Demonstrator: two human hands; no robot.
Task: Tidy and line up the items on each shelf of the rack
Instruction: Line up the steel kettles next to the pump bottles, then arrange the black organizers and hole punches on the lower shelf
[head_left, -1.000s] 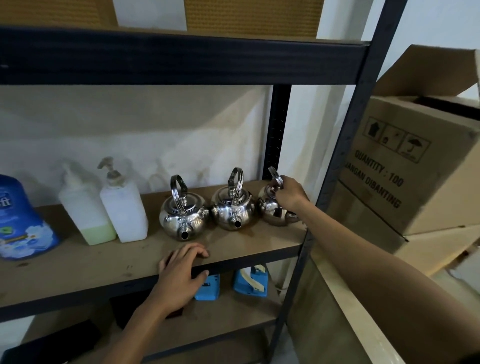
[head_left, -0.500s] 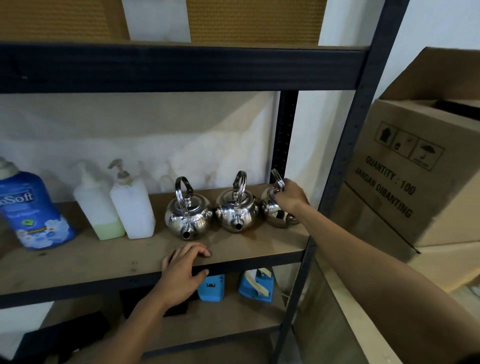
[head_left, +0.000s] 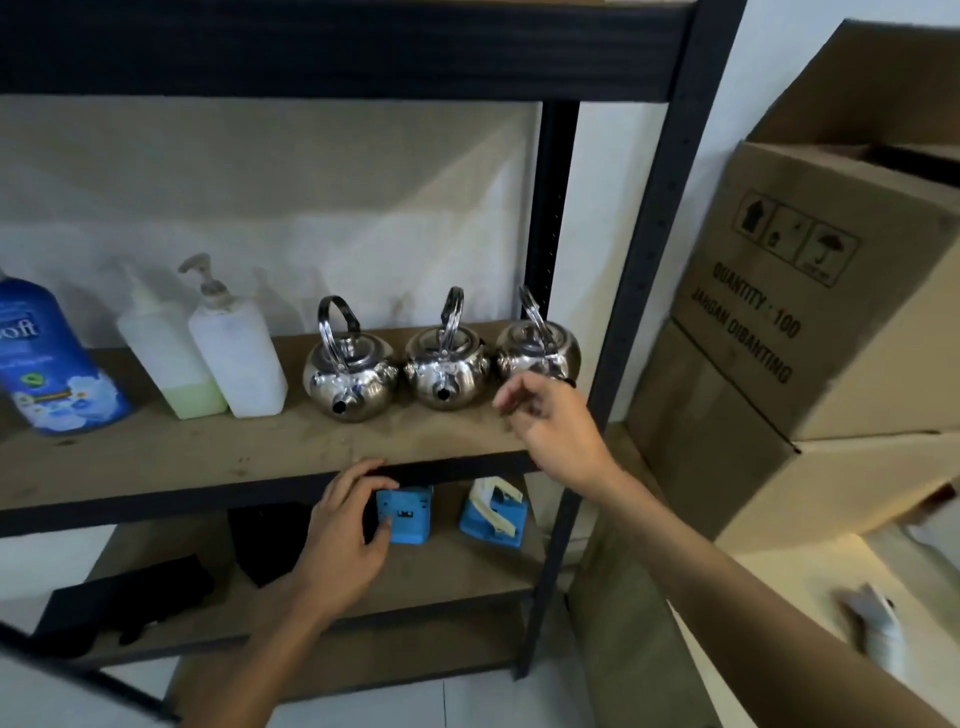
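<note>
Head view: the rack fills the left side, and its middle shelf carries a row of things. From the left stand a blue bottle, a pump bottle with green liquid at its bottom, and a white pump bottle touching it. Then come three steel kettles in a line at the right end: the left kettle, middle kettle and right kettle, just beside one another, handles up, the first two with spouts facing forward. The right hand hovers in front of the right kettle, apart from it, fingers loosely curled and holding nothing. The left hand rests its relaxed fingertips on the dark front edge of the middle shelf and grips nothing. Below, the lower shelf holds a blue box just beside the left thumb, a second blue item to its right, and black things further left. Cardboard boxes are stacked right of the rack.
</note>
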